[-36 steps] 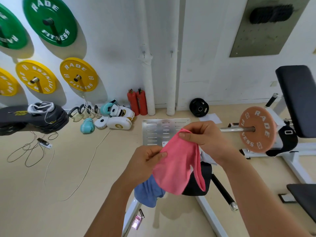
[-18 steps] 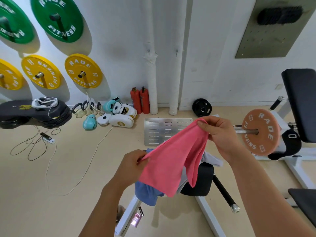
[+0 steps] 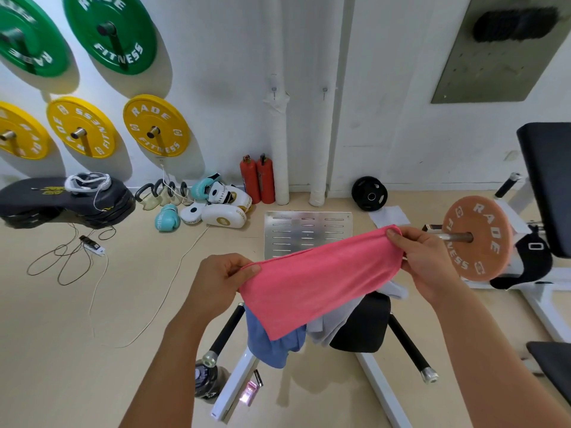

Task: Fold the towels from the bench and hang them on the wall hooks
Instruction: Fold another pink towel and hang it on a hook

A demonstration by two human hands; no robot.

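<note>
Green weight plates [image 3: 109,34] hang high on the left wall, and below them yellow plates [image 3: 156,130]; both kinds read "RADE FITNESS" in white letters. On the floor under them lie teal boxing gloves [image 3: 167,218] and white pads [image 3: 224,218] whose lettering is too small to read, next to two red fire extinguishers [image 3: 257,180].

Further right, the left hand [image 3: 216,279] pinches the lower left end of a pink towel [image 3: 321,281], the thumb lying on top of the cloth and the fingers curled beneath it. The towel stretches up and to the right in the air, above a blue towel [image 3: 272,344] and a grey towel [image 3: 336,319] that are draped over the black pad of a bench [image 3: 363,329].

The right hand [image 3: 423,261] grips the towel's upper right end, with the thumb on the top edge and the fingers closed round the gathered cloth. Just beyond that hand, an orange plate [image 3: 479,239] on a bar also reads "RADE FITNESS".
</note>
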